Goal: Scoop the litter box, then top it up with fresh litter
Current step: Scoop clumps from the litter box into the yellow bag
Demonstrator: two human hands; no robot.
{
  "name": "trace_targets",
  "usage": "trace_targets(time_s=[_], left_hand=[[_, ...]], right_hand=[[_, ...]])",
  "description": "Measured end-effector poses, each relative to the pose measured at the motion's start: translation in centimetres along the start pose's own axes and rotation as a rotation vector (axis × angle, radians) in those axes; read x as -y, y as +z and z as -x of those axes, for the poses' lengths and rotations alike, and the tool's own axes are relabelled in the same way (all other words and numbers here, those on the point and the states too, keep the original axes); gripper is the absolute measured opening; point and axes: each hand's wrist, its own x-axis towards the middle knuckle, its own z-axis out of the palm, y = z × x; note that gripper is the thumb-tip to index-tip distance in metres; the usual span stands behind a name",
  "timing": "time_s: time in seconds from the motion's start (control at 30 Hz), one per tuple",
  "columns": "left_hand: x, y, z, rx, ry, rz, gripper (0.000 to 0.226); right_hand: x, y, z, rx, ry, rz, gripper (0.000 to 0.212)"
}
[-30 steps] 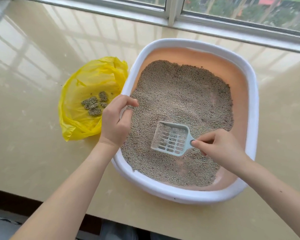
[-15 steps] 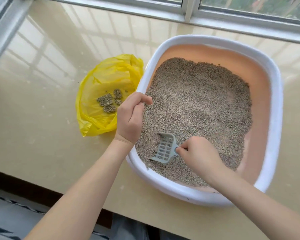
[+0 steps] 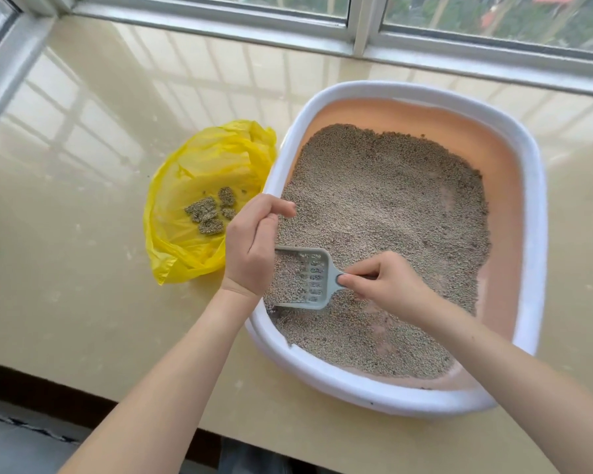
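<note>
Right hand [image 3: 387, 285] pinches the handle of the scoop [image 3: 303, 278], thumb and curled fingers closed around it. Left hand [image 3: 254, 248] grips the white rim of the litter box [image 3: 534, 234] at the 9 o'clock side, fingers curled over the edge. The box sits on a glossy sill; its litter [image 3: 391, 217] is spread unevenly, with bare floor showing toward 3 o'clock. The scoop blade is loaded with loose granules, near the box's 8 o'clock corner and just beside the left hand. A yellow bag [image 3: 185, 241] lies open at 9 o'clock of the box, holding several clumps [image 3: 209, 213].

Risks, as judged:
- Lifting before the granules sift through carries clean litter into the bag.
- Tilting the blade during transfer over the rim spills onto the sill.
- The bag mouth is slack; a clump may land outside it.
</note>
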Motion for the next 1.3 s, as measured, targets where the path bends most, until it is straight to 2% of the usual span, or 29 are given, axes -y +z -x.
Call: trace_targets(time_s=[0.1,0.2,0.3,0.47,0.57,0.87,1.0,1.13,1.3], left_hand=[[0.0,0.1,0.0,-0.008,-0.014,0.003,0.029],[0.0,0.1,0.0,-0.008,-0.017,0.009,0.029],[-0.1,0.1,-0.1,-0.005,-0.013,0.009,0.029],[-0.1,0.1,0.0,-0.004,-0.011,0.007,0.028],[0.0,0.2,0.0,-0.004,-0.011,-0.002,0.028],[-0.1,0.2,0.0,-0.001,-0.004,-0.023,0.027],[-0.1,0.2,-0.1,-0.002,0.003,-0.031,0.027],[0.0,0.2,-0.1,-0.008,0.009,-0.041,0.027],[0.0,0.2,-0.2,-0.009,0.013,-0.036,0.027]], right_hand=[[-0.4,-0.6,1.1,-0.032,0.04,-0.07,0.014],[-0.9,-1.2,2.4,-0.095,0.076,-0.062,0.031],[-1.5,-2.5,3.5,-0.171,0.129,-0.068,0.021],[-1.4,-6.4,5.7,-0.317,0.198,0.106,0.037],[-1.2,-8.9,6.6,-0.391,0.269,0.334,0.044],[-2.1,-10.7,6.1,-0.236,0.423,0.752,0.036],[-1.8,-7.5,4.8,-0.151,0.363,0.701,0.048],[-1.0,-4.2,3.4,-0.133,0.262,0.609,0.053],[0.5,-0.3,1.7,-0.078,0.182,0.518,0.042]])
